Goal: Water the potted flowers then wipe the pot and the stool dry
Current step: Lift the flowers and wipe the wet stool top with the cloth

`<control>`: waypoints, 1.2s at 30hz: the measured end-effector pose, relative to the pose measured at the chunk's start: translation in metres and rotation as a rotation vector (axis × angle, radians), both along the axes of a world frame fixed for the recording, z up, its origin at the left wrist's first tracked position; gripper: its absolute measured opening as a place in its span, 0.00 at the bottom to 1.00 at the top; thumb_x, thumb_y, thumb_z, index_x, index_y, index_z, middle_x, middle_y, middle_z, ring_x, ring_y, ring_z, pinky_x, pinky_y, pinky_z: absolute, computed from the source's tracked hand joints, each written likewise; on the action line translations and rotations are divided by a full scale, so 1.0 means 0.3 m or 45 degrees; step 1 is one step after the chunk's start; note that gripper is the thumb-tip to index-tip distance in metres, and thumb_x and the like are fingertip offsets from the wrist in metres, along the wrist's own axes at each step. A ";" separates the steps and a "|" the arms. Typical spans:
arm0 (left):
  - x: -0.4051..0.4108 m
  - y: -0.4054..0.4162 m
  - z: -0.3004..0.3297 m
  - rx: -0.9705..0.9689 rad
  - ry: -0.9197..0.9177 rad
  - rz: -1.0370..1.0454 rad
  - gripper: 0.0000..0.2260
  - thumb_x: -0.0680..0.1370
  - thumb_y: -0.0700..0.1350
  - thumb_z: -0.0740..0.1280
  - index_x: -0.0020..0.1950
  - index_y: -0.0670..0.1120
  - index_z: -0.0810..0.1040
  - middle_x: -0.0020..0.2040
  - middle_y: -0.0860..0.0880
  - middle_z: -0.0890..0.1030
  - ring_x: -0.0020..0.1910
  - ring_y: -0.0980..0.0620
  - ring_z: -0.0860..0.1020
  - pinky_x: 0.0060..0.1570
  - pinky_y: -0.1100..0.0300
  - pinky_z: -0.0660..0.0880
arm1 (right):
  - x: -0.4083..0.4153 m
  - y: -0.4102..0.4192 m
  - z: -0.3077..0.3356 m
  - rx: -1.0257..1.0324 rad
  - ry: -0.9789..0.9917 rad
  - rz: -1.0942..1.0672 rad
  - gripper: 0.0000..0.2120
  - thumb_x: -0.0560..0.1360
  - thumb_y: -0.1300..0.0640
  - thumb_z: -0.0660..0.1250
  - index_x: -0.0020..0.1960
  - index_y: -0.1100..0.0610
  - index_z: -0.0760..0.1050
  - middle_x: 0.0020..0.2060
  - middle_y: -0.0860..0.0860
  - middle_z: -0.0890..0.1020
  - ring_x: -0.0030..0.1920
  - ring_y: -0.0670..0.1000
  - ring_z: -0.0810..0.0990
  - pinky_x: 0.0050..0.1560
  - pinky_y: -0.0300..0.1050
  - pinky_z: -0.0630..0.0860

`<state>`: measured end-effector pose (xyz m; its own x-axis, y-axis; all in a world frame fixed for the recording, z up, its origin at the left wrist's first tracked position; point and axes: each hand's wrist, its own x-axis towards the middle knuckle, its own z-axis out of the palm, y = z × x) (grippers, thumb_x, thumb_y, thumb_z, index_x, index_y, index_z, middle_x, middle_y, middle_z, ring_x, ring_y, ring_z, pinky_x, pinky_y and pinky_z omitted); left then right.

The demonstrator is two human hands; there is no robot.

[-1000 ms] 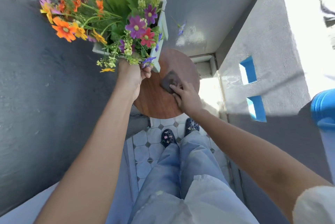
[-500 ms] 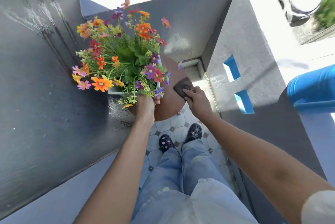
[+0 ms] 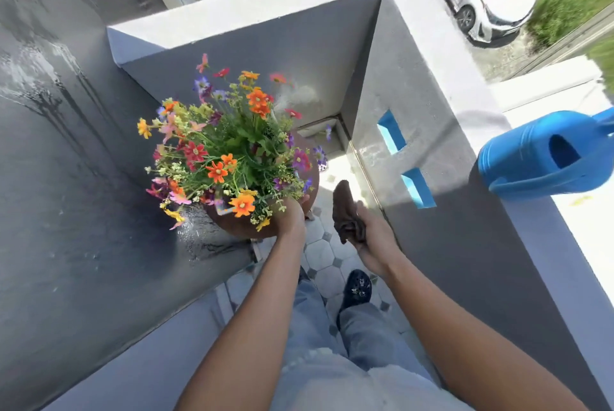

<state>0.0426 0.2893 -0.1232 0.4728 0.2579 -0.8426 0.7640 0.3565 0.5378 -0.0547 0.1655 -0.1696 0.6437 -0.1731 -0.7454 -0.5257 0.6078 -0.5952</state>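
The brown cloth (image 3: 345, 211), pressed on the stool (image 3: 246, 228) a second ago, has been lifted clear and is bunched in the right hand (image 3: 372, 237). The flower pot (image 3: 229, 158), back on the stool, is gripped low by the left hand (image 3: 292, 214). The wiping is judged nearly finished.

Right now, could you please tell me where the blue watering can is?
In the head view, the blue watering can sits at the right edge on top of the grey balcony wall, well clear of both hands.
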 end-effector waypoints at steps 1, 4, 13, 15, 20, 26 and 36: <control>-0.006 -0.012 0.002 0.000 0.000 -0.006 0.17 0.82 0.37 0.49 0.70 0.45 0.65 0.37 0.50 0.79 0.35 0.58 0.74 0.27 0.71 0.67 | -0.002 -0.015 0.024 0.052 -0.004 -0.019 0.20 0.82 0.48 0.61 0.61 0.64 0.78 0.50 0.60 0.83 0.47 0.57 0.78 0.43 0.47 0.74; -0.014 -0.030 -0.034 -0.001 -0.009 0.001 0.23 0.80 0.36 0.48 0.76 0.42 0.60 0.36 0.48 0.78 0.30 0.58 0.77 0.38 0.66 0.72 | -0.006 -0.071 0.103 0.087 -0.038 -0.046 0.22 0.78 0.53 0.69 0.65 0.65 0.75 0.51 0.60 0.84 0.48 0.54 0.81 0.44 0.43 0.78; -0.110 -0.223 0.196 0.098 -0.160 -0.695 0.09 0.81 0.45 0.60 0.42 0.45 0.75 0.38 0.45 0.76 0.27 0.52 0.71 0.24 0.61 0.67 | -0.055 -0.317 0.436 -0.233 -0.303 -0.126 0.15 0.80 0.64 0.63 0.65 0.57 0.78 0.56 0.58 0.85 0.55 0.59 0.84 0.52 0.49 0.81; -0.093 -0.334 0.316 0.084 -0.300 -0.718 0.10 0.80 0.45 0.60 0.41 0.44 0.75 0.36 0.45 0.77 0.27 0.53 0.71 0.27 0.59 0.66 | -0.085 -0.400 0.540 -0.349 -0.391 -0.190 0.15 0.81 0.63 0.63 0.66 0.58 0.78 0.57 0.58 0.84 0.58 0.59 0.83 0.58 0.51 0.80; -0.163 -0.668 0.626 -0.260 -0.535 -0.872 0.09 0.79 0.47 0.63 0.45 0.43 0.79 0.33 0.49 0.77 0.26 0.55 0.71 0.27 0.60 0.65 | -0.238 -0.680 0.762 -0.681 -0.562 -0.396 0.14 0.80 0.58 0.65 0.65 0.54 0.79 0.57 0.57 0.84 0.60 0.62 0.81 0.63 0.62 0.76; -0.381 -0.991 0.681 -0.523 -0.348 -0.980 0.12 0.79 0.52 0.64 0.47 0.43 0.77 0.31 0.49 0.78 0.23 0.54 0.69 0.26 0.60 0.63 | -0.440 -0.935 0.853 -0.790 -0.505 -0.670 0.14 0.80 0.64 0.65 0.65 0.57 0.77 0.51 0.59 0.85 0.44 0.58 0.81 0.39 0.48 0.77; -0.397 -1.276 0.527 -0.651 -0.171 -0.399 0.19 0.78 0.59 0.63 0.60 0.45 0.76 0.39 0.51 0.74 0.28 0.55 0.67 0.20 0.66 0.65 | -0.571 -1.027 0.835 -0.797 -0.417 -0.655 0.13 0.79 0.66 0.64 0.62 0.57 0.76 0.47 0.58 0.85 0.36 0.57 0.78 0.36 0.48 0.71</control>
